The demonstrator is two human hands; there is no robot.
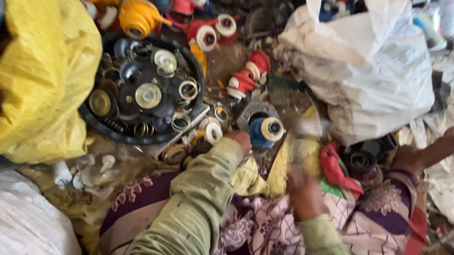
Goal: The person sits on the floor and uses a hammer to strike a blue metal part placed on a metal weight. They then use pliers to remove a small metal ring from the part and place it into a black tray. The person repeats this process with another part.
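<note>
Left hand (239,140) — in an olive-green sleeve, reaching forward to the ground; only the knuckles show, the fingers curled downward beside a blue spool (263,131) with a cream end cap. Whether the fingers grip the spool or merely rest against it cannot be told.

Right hand (303,194) — raised above the lap, blurred by motion; it appears closed around the lower end of a pale, smeared object (312,129) that reaches up toward the spool, but the object's kind cannot be made out and the grasp is not certain.

Blue spool — upright on a grey metal plate (255,112) laid on the dirt, just ahead of the left hand.

Black round tub (196,75) — left of the spool, filled with black discs, white and cream caps, metal rings and springs.

Red spools (247,75) — with white ends, lying on the ground behind the grey plate; more red and white ones near the top edge.

Yellow spools (136,15) — two, at the upper left, beyond the tub.

Yellow plastic sack (44,77) — large, at the far left, partly overhanging the tub's side.

White woven sack (380,74) — bulky, at the upper right.

Bare foot (438,147) — at the right, resting among white scraps.

Patterned purple-and-white cloth (262,231) — across the lap, beneath both arms.
</note>
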